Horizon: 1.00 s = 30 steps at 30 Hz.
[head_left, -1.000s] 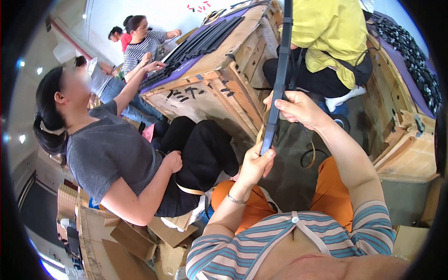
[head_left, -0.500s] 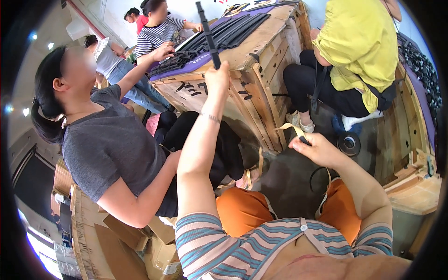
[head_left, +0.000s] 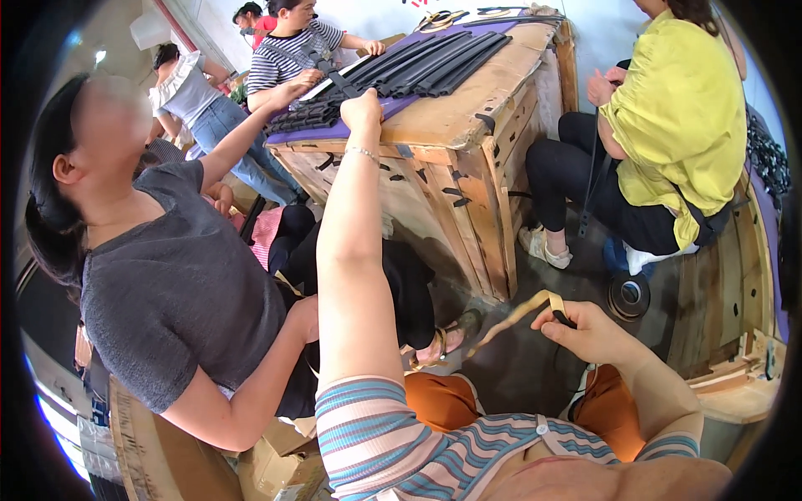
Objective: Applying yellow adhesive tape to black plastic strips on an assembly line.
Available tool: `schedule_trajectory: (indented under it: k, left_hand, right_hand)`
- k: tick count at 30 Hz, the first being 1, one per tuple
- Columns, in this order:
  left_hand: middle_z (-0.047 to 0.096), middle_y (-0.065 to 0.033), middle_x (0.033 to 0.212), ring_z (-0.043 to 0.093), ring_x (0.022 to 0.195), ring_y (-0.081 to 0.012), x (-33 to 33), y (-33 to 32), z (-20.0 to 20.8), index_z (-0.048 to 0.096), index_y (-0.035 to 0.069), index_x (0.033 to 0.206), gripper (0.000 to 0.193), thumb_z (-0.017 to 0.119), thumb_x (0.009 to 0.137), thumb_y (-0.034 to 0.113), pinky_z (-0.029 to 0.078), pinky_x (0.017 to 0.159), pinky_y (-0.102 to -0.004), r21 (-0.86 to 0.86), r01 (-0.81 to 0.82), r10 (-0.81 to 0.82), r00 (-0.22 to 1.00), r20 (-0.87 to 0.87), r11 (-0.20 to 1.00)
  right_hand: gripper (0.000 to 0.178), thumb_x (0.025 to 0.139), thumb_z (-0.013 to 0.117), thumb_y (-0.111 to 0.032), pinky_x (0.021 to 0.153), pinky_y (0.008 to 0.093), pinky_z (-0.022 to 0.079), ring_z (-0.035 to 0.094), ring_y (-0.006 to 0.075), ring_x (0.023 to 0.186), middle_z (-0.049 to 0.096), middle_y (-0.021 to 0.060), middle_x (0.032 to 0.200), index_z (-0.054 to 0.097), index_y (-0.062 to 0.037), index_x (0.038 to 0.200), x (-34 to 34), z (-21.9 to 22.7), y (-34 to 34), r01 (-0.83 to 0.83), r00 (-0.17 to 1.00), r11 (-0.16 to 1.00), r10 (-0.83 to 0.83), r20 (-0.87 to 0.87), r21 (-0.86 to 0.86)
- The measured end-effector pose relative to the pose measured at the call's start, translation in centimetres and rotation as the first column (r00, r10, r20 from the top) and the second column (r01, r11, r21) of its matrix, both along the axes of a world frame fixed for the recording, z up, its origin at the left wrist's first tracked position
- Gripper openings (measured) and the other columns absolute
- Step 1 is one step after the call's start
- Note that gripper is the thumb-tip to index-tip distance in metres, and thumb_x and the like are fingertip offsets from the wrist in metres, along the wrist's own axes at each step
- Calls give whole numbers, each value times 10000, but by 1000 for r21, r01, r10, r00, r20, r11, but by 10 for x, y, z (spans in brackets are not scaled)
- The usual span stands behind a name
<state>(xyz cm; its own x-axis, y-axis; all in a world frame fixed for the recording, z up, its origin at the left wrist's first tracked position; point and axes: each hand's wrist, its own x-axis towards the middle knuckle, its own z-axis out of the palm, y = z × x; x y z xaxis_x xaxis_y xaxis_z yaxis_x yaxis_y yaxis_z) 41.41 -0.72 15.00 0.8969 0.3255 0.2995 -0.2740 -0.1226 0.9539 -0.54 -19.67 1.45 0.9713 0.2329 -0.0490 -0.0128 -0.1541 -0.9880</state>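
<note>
My left hand (head_left: 362,111), at the end of an outstretched arm, is closed around the lower end of a slim black tube (head_left: 332,77) with raised bands. The tube slants across the near edge of a pile of black tubes (head_left: 451,63) on a purple cloth (head_left: 399,108). Over my lap, my right hand (head_left: 589,332) pinches a narrow tape strip (head_left: 522,313), yellowish along its length with a black part between the fingers. The strip curls over the fingers and hangs leftward toward the floor.
A wooden crate (head_left: 401,167) bears the cloth. Close on my left, a person in a grey shirt (head_left: 188,275) reaches toward the pile; a person in a yellow top (head_left: 681,134) sits at right. A black tape roll (head_left: 628,296) lies on the floor; cardboard boxes (head_left: 280,455) stand lower left.
My left hand has lowered the tube from upright in the air to the pile and moved slightly left. My right hand has shifted a little downward, and more yellowish strip stretches leftward.
</note>
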Motion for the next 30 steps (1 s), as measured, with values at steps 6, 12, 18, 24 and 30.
schedule_trajectory:
  k: [6,12,18,24,30]
  left_hand:
    - [588,-105,588,563,484,-188,73,12,26,575,-17,716,215,517,782,179,438,456,-292,357,-29,56,996,-65,934]
    - [588,-171,739,602,635,-278,56,18,46,522,2,1012,353,569,776,259,492,595,-389,480,7,115,967,-226,877]
    - [599,-181,993,578,958,-326,0,-28,25,626,-3,919,339,567,774,297,466,813,-427,754,-644,136,765,629,133]
    - [641,-209,878,609,903,-364,8,-93,12,663,3,859,222,553,785,181,492,809,-393,981,-158,-253,950,181,109]
    - [635,-209,929,615,911,-323,11,-109,3,665,1,849,194,532,762,113,492,790,-380,907,-419,-200,893,403,-40]
  right_hand:
    - [177,886,554,-159,682,209,407,473,42,747,559,-30,798,598,-22,988,5,-3,2,29,999,996,-31,-28,-81]
    - [181,882,554,-147,671,217,414,478,44,737,577,-11,791,595,-16,1000,6,-8,-3,28,996,999,-31,-89,-30]
    - [205,866,576,-165,654,241,428,511,81,704,593,36,760,591,-14,1005,1,-6,-6,39,995,991,-50,-90,-126]
    - [206,854,593,-169,658,263,441,549,119,707,610,98,774,589,-15,991,-2,-3,-10,24,991,982,-49,-128,-190]
    - [207,853,594,-189,663,294,449,581,181,700,615,125,783,584,-14,962,-5,-4,-11,7,1000,986,-9,-7,-167]
